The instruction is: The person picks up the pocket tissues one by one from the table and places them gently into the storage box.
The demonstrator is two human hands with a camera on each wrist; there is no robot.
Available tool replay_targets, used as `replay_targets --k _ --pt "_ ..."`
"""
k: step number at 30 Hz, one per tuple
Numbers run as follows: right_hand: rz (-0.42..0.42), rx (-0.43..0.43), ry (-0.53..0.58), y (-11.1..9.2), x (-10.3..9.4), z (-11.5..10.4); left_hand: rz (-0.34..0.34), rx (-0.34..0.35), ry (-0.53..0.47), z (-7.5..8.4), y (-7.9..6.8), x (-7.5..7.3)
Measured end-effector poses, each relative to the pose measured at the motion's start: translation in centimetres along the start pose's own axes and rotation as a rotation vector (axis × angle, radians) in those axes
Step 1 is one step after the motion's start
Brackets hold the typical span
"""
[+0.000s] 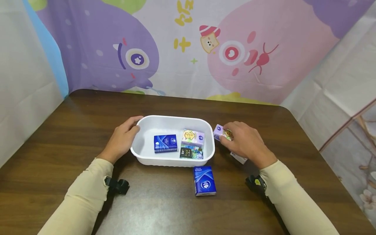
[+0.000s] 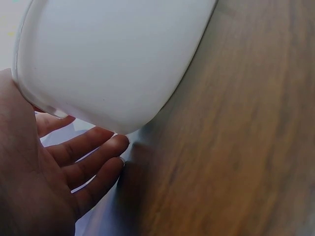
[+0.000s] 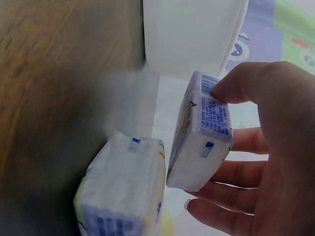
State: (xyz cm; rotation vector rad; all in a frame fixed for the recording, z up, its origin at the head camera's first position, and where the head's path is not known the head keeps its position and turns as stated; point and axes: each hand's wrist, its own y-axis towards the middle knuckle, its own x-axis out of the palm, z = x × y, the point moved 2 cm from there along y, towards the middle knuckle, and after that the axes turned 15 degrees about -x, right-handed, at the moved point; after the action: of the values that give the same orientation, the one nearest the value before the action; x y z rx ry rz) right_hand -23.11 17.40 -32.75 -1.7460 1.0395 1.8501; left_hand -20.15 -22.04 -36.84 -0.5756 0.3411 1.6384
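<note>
While the worktop [image 1: 152,209] carries every item, the largest thing on it is one white basin [image 1: 170,162], standing upright; judged light, stiff and smooth, it is best held by the rim. The left hand [image 1: 121,140] lies at its left end, fingers extended and slightly spread against the outer wall. The right hand [image 1: 246,140] has thumb and fingers pinching the held lilac pack [image 1: 219,131] just outside the basin's right end; whether that pack is clear of the worktop cannot be determined.

Judged handling of the held pack: light, soft, easily dented, its film wrap somewhat slippery. Recommended hold: lightly across two opposite sides, near the middle.

Packs counted: six. Blue, two: one inside the basin [image 1: 165,143], one on the worktop in front of it [image 1: 204,181]. Lilac with bear print, two: the held one and one inside the basin [image 1: 193,137]. Dark with a green-blue pattern, one, inside the basin [image 1: 191,152]. Partly covered pack [image 1: 238,158], one, beneath the right hand, its full print hidden
</note>
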Motion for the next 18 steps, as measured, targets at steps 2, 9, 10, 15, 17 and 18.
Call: replay_targets --k 2,9,10,15,17,18 --pt "-0.009 0.019 -0.002 0.1 -0.1 0.1 -0.001 -0.002 0.002 0.0 0.0 -0.1" --pt "0.029 0.047 -0.002 0.4 -0.9 0.3 -0.003 -0.008 0.002 0.0 0.0 -0.1" --pt "0.037 0.045 -0.003 0.5 -1.0 0.3 -0.002 -0.008 0.002 0.0 0.0 -0.1" --pt "0.050 0.040 0.001 0.5 -1.3 0.3 0.003 0.006 -0.007 -0.2 0.1 0.1" --pt "0.054 0.037 0.003 0.6 -1.3 0.2 0.007 0.014 -0.011 -0.1 0.1 0.1" --pt "0.057 0.036 0.004 0.6 -1.3 0.1 0.008 0.016 -0.012 -0.1 0.1 0.1"
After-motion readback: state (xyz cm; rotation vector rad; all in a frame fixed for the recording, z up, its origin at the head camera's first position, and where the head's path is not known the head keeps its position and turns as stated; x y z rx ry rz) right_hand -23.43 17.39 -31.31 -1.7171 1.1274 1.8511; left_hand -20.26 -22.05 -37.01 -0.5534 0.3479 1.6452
